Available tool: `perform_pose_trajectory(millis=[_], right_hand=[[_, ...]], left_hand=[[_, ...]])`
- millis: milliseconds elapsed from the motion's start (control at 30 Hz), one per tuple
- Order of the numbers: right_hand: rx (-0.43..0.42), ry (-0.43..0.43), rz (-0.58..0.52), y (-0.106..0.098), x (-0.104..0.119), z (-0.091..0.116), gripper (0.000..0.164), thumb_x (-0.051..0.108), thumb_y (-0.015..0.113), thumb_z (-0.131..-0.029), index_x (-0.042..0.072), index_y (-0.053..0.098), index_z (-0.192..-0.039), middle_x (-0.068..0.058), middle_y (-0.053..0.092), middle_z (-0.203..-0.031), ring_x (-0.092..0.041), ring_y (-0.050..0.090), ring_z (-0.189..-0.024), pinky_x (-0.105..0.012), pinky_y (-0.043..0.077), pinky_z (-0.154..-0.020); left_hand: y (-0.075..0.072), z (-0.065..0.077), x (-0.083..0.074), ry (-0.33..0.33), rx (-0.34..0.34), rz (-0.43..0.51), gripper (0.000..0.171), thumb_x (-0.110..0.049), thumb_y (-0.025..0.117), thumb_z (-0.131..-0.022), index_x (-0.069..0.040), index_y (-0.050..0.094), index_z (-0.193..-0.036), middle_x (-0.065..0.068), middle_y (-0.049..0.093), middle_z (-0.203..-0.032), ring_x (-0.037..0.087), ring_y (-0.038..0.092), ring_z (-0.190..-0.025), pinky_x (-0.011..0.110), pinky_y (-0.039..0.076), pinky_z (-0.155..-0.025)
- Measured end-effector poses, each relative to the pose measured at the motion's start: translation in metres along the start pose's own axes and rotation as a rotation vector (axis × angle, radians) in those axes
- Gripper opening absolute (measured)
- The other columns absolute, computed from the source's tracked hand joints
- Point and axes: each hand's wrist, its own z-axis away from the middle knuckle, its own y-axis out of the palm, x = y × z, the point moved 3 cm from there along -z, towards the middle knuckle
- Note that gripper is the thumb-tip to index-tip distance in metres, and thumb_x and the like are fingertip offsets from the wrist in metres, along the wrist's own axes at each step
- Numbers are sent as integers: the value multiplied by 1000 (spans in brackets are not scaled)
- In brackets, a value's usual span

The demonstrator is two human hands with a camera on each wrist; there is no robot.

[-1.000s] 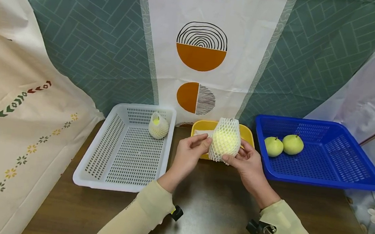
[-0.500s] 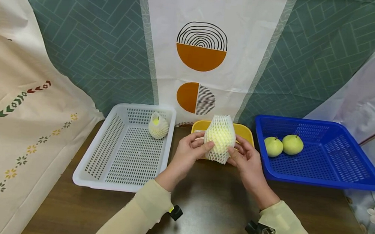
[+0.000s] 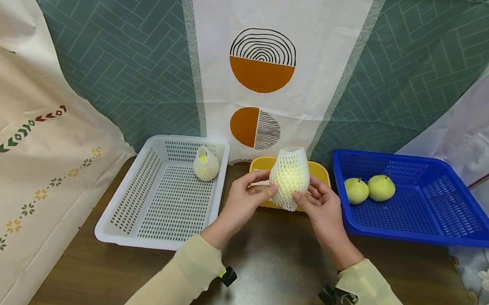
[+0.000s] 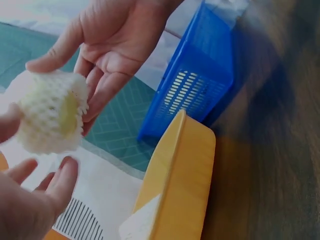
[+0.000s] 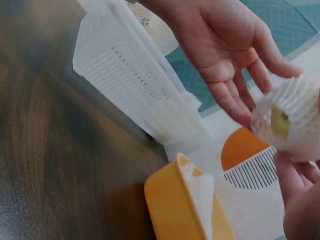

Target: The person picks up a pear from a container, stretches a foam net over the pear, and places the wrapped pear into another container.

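Note:
Both hands hold up a pale yellow-green pear in a white foam net sleeve (image 3: 289, 182), over the front of a yellow bin (image 3: 319, 172). My left hand (image 3: 243, 199) grips its left side, thumb on the front. From the right, my right hand (image 3: 322, 209) grips it with the thumb low on the front. The net reaches above the pear and narrows at the top. In the right wrist view, bare pear skin (image 5: 280, 122) shows through the net's open end. White foam nets (image 5: 202, 197) lie in the yellow bin.
A white basket (image 3: 105, 217) at the left holds another netted pear (image 3: 207, 164). Two bare pears (image 3: 369, 189) sit in a blue basket (image 3: 439, 238) at the right. All stand on a dark wooden table (image 3: 273, 268) before a patterned curtain (image 3: 121, 52).
My left thumb has come down from the sleeve's upper left side onto its front, and my right thumb has moved slightly up. The netted pear has turned and tilted a little between the hands.

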Motion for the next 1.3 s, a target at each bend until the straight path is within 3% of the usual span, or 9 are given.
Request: perform_pose_trajectory(millis=[133,233,333,467,600,700,967,1200,1300], right_hand=[[-29,-17,-3,-2,0,0,59,24,65,-87,10,41,-139,-14,52,-134,-9,62,-108,-23,53,-83],[-27,-17,-21,-3,-1,1,55,26,62,-90,11,42,-139,-12,53,-133,-11,62,-107,-24,53,-82],[-51,-13,10,-3,-2,0,58,27,65,-87,12,44,-139,-11,53,-132,-11,62,-107,-22,53,-83],[-80,-8,73,-2,-1,-2,63,27,71,-82,13,44,-138,-9,52,-132,-14,59,-109,-18,52,-83],[-85,3,98,-2,1,-3,64,29,74,-79,15,47,-135,-5,52,-131,-16,57,-112,-19,52,-82],[-75,11,104,0,1,-3,64,29,75,-78,16,47,-134,-3,51,-131,-16,57,-113,-20,53,-81],[33,23,-1,7,4,0,63,17,71,-82,17,34,-133,-14,51,-134,-16,63,-108,-29,54,-82],[12,18,62,5,5,1,62,25,67,-86,15,36,-138,-13,51,-133,-14,63,-106,-24,53,-83],[8,6,101,5,4,0,65,26,70,-84,13,39,-140,-11,51,-134,-18,61,-111,-23,53,-83]], left_hand=[[0,5,-13,65,-94,-46,39,-11,70,-83,-3,61,-120,17,62,-114,24,67,-95,29,55,-80],[-1,5,-14,81,-123,10,36,-7,69,-83,-2,63,-118,20,64,-111,23,69,-90,36,55,-81],[-1,2,-10,105,-124,111,37,-3,67,-84,-1,61,-120,22,62,-113,23,69,-90,44,53,-82],[-1,-3,-1,115,-94,164,35,-9,64,-87,-2,61,-121,18,63,-117,21,68,-96,41,53,-83],[1,-5,3,91,-63,145,38,-23,65,-88,-6,62,-121,13,64,-118,20,67,-99,36,54,-84],[3,-4,2,51,-61,90,44,-31,71,-83,-11,62,-121,9,65,-117,20,66,-101,33,54,-85],[8,-5,3,-47,-20,37,59,-29,78,-76,-14,53,-127,7,63,-121,18,63,-106,29,53,-87],[1,-5,0,-77,44,-82,51,-39,75,-78,-26,57,-124,1,61,-118,18,61,-104,31,52,-88],[-3,-6,-1,-99,61,-104,55,-39,75,-77,-24,55,-126,1,61,-118,18,62,-104,32,51,-89]])
